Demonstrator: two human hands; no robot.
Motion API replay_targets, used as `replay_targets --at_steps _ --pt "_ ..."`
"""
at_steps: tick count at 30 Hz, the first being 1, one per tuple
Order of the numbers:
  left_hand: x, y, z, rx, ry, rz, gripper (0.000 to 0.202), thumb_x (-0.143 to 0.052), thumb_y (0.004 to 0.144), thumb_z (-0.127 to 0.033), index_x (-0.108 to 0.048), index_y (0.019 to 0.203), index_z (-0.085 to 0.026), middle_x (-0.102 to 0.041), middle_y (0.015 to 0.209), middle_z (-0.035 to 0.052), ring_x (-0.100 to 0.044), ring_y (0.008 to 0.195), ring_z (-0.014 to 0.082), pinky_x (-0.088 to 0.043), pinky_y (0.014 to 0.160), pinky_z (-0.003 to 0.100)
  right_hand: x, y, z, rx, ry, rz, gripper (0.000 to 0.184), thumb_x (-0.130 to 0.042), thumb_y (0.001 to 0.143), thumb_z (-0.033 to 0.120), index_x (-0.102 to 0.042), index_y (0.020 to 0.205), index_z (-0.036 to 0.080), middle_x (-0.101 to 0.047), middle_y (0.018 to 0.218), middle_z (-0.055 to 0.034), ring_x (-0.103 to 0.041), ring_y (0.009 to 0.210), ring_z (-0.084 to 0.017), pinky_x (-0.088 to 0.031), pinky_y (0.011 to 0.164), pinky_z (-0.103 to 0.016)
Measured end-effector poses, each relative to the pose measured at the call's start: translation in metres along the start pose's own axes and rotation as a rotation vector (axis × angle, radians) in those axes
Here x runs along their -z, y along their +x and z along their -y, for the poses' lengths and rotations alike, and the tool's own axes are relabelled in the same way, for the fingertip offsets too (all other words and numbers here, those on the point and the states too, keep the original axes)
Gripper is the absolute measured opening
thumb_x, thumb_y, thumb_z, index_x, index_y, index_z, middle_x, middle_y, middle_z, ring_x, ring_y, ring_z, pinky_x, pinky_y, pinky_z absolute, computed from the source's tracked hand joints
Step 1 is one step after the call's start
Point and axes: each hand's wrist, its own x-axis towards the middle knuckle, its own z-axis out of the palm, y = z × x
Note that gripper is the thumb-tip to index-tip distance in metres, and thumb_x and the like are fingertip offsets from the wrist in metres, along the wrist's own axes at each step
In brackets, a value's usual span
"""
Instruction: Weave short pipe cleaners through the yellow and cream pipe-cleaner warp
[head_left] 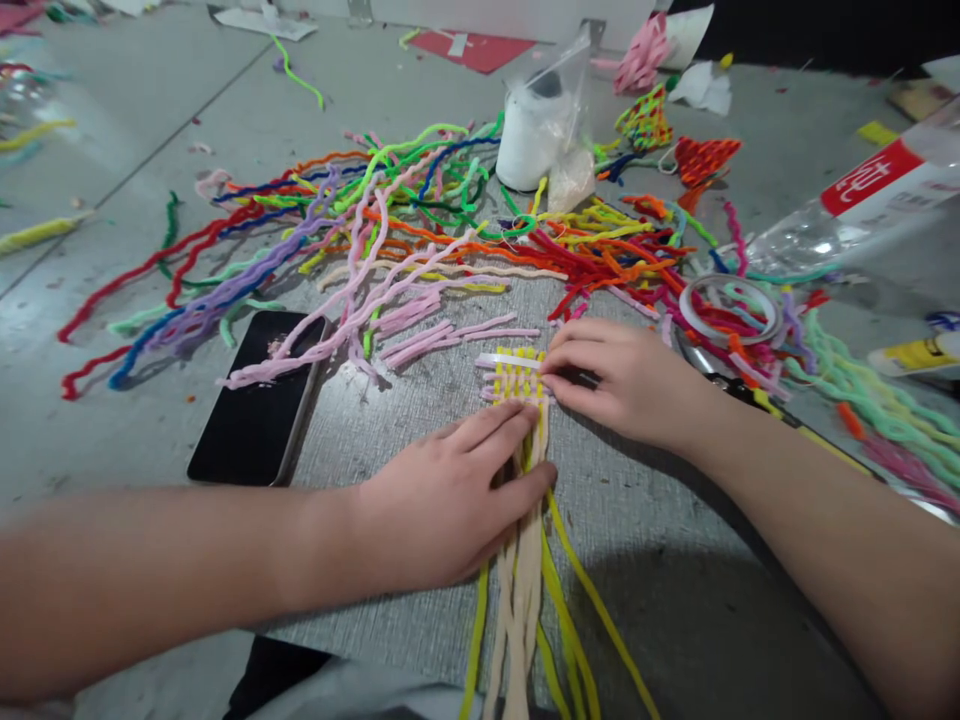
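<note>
Seen from the head camera, a small woven patch (517, 382) of yellow and pink yarn lies on a gray board (622, 530) between two bare hands. The left hand (450, 490) rests flat over its lower edge, fingers nearly together and thumb apart, apparently to keep the work from sliding. The right hand (622, 380) brings thumb and fingertips to the right edge, beside a white strip (510, 361); whether they pinch strip or yarn cannot be told. Loose yellow strands (570, 600) and beige strands (517, 670) trail toward the wearer, seemingly kept straight. Cut pink pieces (420, 335) lie just beyond, probably for easy reach; a phone (255, 430) sits to the left.
</note>
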Motion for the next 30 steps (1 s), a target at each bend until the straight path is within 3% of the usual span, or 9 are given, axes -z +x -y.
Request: replay_targets --at_steps 4,13,20,30 --pt "-0.0001 0.0002 -0.0002 0.002 0.001 -0.003 0.042 -0.053 0.106 -0.027 -0.059 0.144 -0.012 -0.049 0.156 0.0323 -0.048 0.150 0.0457 -0.056 0.112 0.059 0.0012 0.0001 0.0010 -0.018 -0.030 0.022 0.016 -0.057 0.099 0.021 -0.072 0.094 0.020 -0.072 0.097 -0.0100 -0.068 0.094 -0.025 -0.053 0.085 -0.039" --pt "0.0011 -0.0007 -0.0003 0.012 0.004 -0.002 0.042 -0.054 0.105 -0.028 -0.058 0.144 -0.014 -0.048 0.157 0.0310 -0.047 0.151 0.0444 -0.058 0.109 0.058 0.0087 0.0033 0.0004 -0.100 0.143 0.058 0.007 -0.063 0.093 0.022 -0.070 0.090 0.022 -0.074 0.093 -0.0067 -0.068 0.085 -0.022 -0.054 0.077 -0.035" --pt "0.0007 -0.0004 0.0006 0.000 0.012 -0.006 0.042 -0.053 0.105 -0.029 -0.056 0.145 -0.014 -0.047 0.157 0.0304 -0.046 0.152 0.0430 -0.056 0.112 0.058 0.0045 0.0026 -0.0034 -0.056 0.114 0.036 0.012 -0.060 0.094 0.020 -0.072 0.092 0.020 -0.073 0.092 -0.0061 -0.068 0.085 -0.020 -0.052 0.076 -0.033" --pt "0.0020 -0.0006 0.0006 -0.003 -0.005 -0.001 0.043 -0.054 0.105 -0.028 -0.057 0.145 -0.013 -0.047 0.157 0.0323 -0.045 0.152 0.0449 -0.055 0.112 0.060 0.0064 0.0038 -0.0022 -0.094 0.203 0.048 0.006 -0.066 0.091 0.023 -0.071 0.090 0.023 -0.073 0.090 -0.0044 -0.067 0.083 -0.020 -0.053 0.076 -0.033"
